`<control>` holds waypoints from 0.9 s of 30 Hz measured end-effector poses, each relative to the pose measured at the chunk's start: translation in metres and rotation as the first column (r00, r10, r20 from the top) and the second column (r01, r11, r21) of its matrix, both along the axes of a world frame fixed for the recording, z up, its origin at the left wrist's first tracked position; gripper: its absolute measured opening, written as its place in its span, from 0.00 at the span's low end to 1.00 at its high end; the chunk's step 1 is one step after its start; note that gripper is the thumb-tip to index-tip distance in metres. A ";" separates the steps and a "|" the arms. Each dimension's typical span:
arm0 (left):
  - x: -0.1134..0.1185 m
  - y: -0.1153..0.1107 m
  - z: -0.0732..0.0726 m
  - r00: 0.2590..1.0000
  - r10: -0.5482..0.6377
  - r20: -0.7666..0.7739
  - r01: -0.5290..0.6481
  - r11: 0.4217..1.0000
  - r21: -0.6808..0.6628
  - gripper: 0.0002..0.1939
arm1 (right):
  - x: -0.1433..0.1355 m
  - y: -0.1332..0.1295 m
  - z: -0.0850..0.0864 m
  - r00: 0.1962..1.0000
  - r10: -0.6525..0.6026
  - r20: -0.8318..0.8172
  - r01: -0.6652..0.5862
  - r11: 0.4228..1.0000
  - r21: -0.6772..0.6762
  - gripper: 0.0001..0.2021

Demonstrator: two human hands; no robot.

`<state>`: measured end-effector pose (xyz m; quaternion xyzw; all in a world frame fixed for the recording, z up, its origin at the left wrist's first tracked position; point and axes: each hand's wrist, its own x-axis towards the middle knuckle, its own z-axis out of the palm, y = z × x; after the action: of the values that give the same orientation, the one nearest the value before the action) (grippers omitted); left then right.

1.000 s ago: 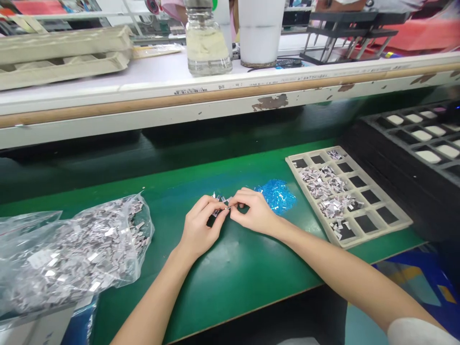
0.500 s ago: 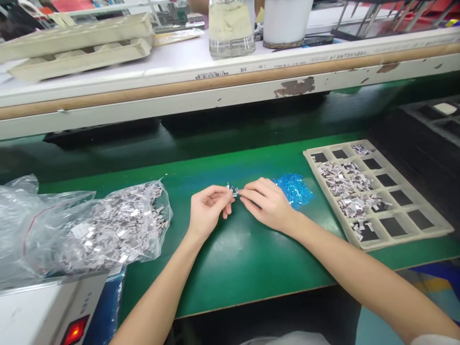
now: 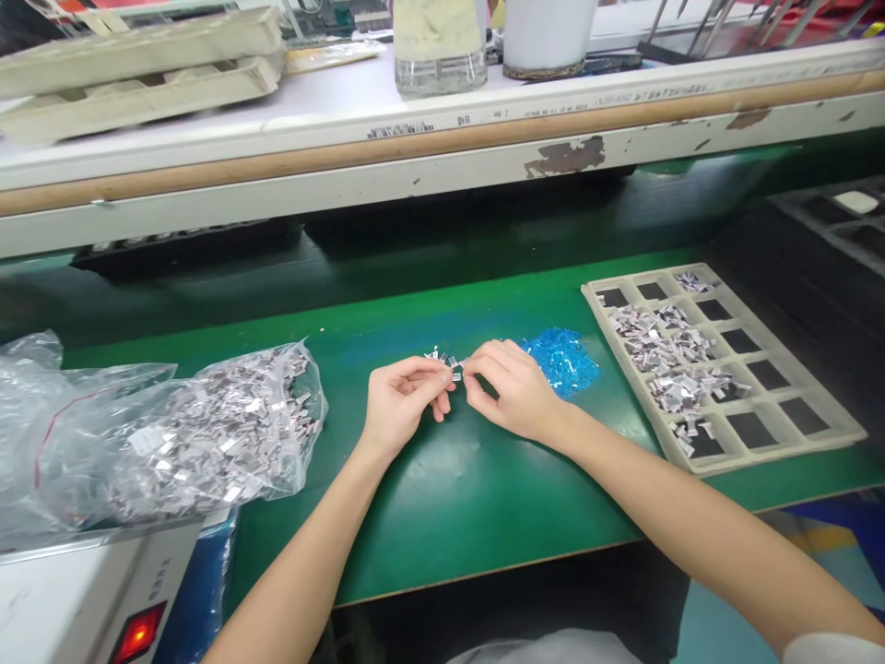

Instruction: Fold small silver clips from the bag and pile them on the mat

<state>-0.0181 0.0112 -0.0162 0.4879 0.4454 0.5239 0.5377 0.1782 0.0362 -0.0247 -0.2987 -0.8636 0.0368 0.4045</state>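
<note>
My left hand (image 3: pixel 407 398) is pinched over the green mat (image 3: pixel 442 516), with a small silvery piece (image 3: pixel 455 371) at its fingertips. Facing it, my right hand (image 3: pixel 508 383) has its thumb and fingers closed at the same spot; what it grips is too small to make out. A few more small pieces (image 3: pixel 435 354) lie just behind the fingertips. Beyond my right hand is a pile of blue bits (image 3: pixel 563 361). To the right, a compartment tray (image 3: pixel 822 387) holds many small silvery pieces in its left compartments.
At the left lies a clear plastic bag (image 3: pixel 214 433) full of silvery pieces, beside a white device (image 3: pixel 76 590) with a lit red switch. A raised shelf (image 3: pixel 332 152) crosses the back, bearing a glass jar (image 3: pixel 441 69), a white container (image 3: pixel 546 37) and pulp trays (image 3: pixel 138 83).
The whole view has shifted slightly, with the scene sitting a little higher. My hands stay together at the small pieces, the right fingertips drawn in a little differently.
</note>
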 end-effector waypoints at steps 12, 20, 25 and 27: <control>0.001 0.000 0.003 0.999 0.020 -0.042 -0.019 1.000 0.021 0.11 | 0.000 0.001 -0.002 0.994 0.017 -0.107 -0.037 0.981 -0.191 0.05; -0.002 0.002 0.002 0.992 0.104 -0.075 -0.101 0.994 0.042 0.11 | 0.011 0.008 0.009 0.992 -0.115 -0.061 0.104 0.983 -0.153 0.07; -0.002 0.003 0.002 0.980 0.163 -0.110 -0.156 0.985 0.076 0.10 | 0.034 0.025 0.026 0.967 -0.249 -0.059 0.230 0.946 -0.230 0.07; -0.002 0.003 0.002 0.978 0.159 -0.132 -0.150 0.986 0.078 0.11 | 0.042 0.029 0.032 0.962 -0.266 -0.051 0.242 0.929 -0.281 0.07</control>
<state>-0.0199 0.0139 -0.0140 0.5050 0.5001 0.5437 0.4464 0.2204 0.0651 0.0078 -0.4588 -0.7856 0.1153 0.3988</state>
